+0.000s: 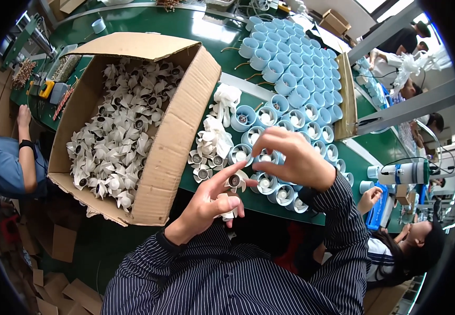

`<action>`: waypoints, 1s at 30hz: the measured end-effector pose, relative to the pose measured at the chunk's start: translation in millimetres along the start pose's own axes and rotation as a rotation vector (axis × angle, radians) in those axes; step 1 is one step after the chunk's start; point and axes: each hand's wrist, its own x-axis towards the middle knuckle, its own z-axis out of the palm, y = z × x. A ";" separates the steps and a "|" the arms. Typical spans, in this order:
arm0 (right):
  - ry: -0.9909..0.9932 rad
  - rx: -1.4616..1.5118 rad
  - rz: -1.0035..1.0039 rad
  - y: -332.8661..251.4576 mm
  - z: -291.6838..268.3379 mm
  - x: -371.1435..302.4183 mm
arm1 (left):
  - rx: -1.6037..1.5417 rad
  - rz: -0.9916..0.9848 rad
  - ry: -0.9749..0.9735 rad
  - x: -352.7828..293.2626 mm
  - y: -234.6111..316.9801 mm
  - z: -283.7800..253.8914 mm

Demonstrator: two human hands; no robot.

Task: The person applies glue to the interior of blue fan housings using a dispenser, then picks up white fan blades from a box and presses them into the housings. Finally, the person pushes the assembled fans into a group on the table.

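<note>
My left hand (198,207) is closed around white fan impellers; one impeller (235,180) shows its dark round hub by the fingertips, and another (227,211) sits lower against the fingers. Just to the right, my right hand (295,157) curves over the near rows of light blue cups, its thumb and forefinger apart. Between those fingers shows a blue cup (267,157) with a white impeller inside; no held thing is visible in that hand. Several near cups (283,195) contain white impellers, while farther cups (272,70) show none. A few loose impellers (202,172) lie beside my left hand.
A large open cardboard box (177,142) full of white impellers (114,131) stands at left. Crumpled white gloves or cloth (214,136) lie between box and cups. A cardboard strip (346,100) borders the cups on the right. Other people sit at both sides along the green table (206,31).
</note>
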 end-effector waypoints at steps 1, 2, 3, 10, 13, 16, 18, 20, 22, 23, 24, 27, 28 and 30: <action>-0.088 0.030 -0.128 -5.5 2.2 -3.3 | -0.033 0.011 0.007 0.3 -2.0 -0.5; -0.085 0.030 -0.128 -7.2 6.2 -5.1 | -0.066 0.023 0.015 0.6 -4.0 -1.2; -0.073 -0.018 -0.180 -6.0 11.4 -7.4 | -0.101 0.035 0.020 2.0 -5.8 -1.1; 0.008 -0.212 -0.346 -7.1 17.3 -9.5 | -0.361 0.013 -0.094 3.1 -0.3 -3.1; 0.197 -0.093 -0.178 9.1 11.1 -1.2 | -0.347 0.000 -0.064 0.3 -1.7 -7.9; 0.301 -0.010 0.191 20.0 2.7 24.4 | -0.295 -0.008 0.013 -3.0 -12.4 -16.1; 0.299 -0.035 0.198 37.8 5.8 39.9 | -0.295 -0.005 0.036 -5.7 -24.3 -21.4; 0.296 -0.082 0.226 58.8 12.4 46.6 | -0.297 -0.009 0.038 -4.6 -27.4 -22.2; 0.278 -0.090 0.232 71.0 22.0 48.2 | -0.328 -0.017 0.034 -6.6 -28.0 -23.9; 0.258 -0.095 0.236 73.2 26.7 51.2 | -0.343 -0.018 0.038 -8.9 -27.6 -25.6; 0.238 -0.101 0.241 74.5 29.6 53.4 | -0.344 -0.016 0.043 -10.4 -26.4 -27.2; 0.244 -0.097 0.227 80.1 29.5 58.8 | -0.382 -0.057 0.063 -11.7 -20.8 -29.9; 0.249 -0.095 0.223 80.5 29.3 60.7 | -0.383 -0.058 0.064 -12.1 -20.3 -30.7; 0.245 -0.093 0.240 79.3 30.9 64.6 | -0.385 -0.070 0.079 -12.6 -20.0 -31.2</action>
